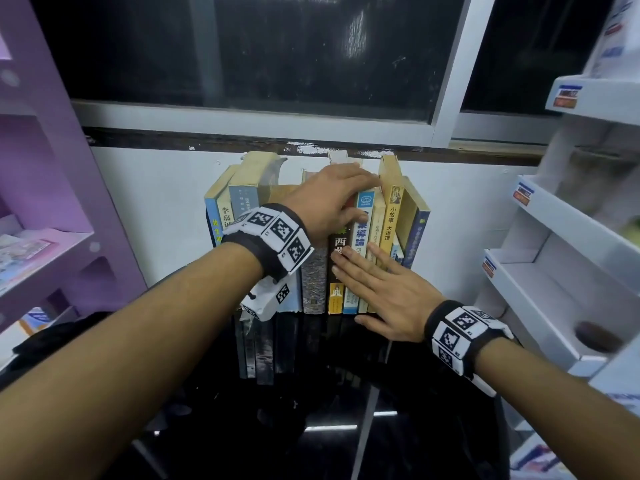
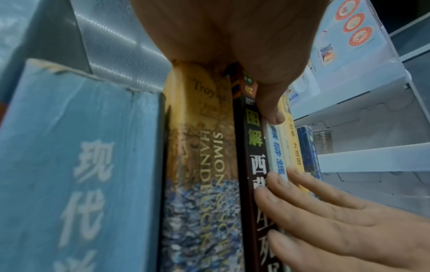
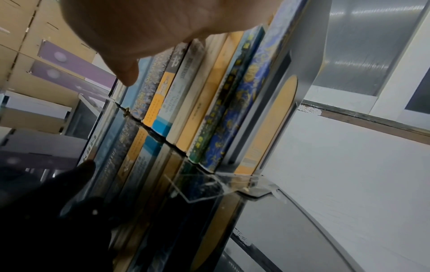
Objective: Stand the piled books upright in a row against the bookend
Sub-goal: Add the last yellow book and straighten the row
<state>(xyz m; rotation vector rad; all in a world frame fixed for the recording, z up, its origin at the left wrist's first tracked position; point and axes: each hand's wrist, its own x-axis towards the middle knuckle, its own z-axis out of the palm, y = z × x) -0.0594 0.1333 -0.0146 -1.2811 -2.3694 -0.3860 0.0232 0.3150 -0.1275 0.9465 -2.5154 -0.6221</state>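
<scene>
Several books stand upright in a row on the glossy black table (image 1: 311, 410), spines toward me. My left hand (image 1: 346, 199) lies over the tops of the middle books and grips them, thumb (image 2: 272, 110) down on the spine of the white-and-blue book (image 1: 362, 230), next to the black book (image 1: 337, 247). My right hand (image 1: 363, 289) is flat, its straight fingers (image 2: 302, 202) pressing the lower spines of these books. A yellow book (image 1: 391, 216) and a dark blue book (image 1: 415, 237) end the row on the right. There a clear bookend (image 3: 309, 55) stands against the dark blue book (image 3: 244, 92).
A purple shelf unit (image 1: 45, 168) stands close on the left. White display shelves (image 1: 571, 237) crowd the right side, with a metal can (image 2: 322, 139) on one. Behind the books are a white wall and a dark window (image 1: 277, 46).
</scene>
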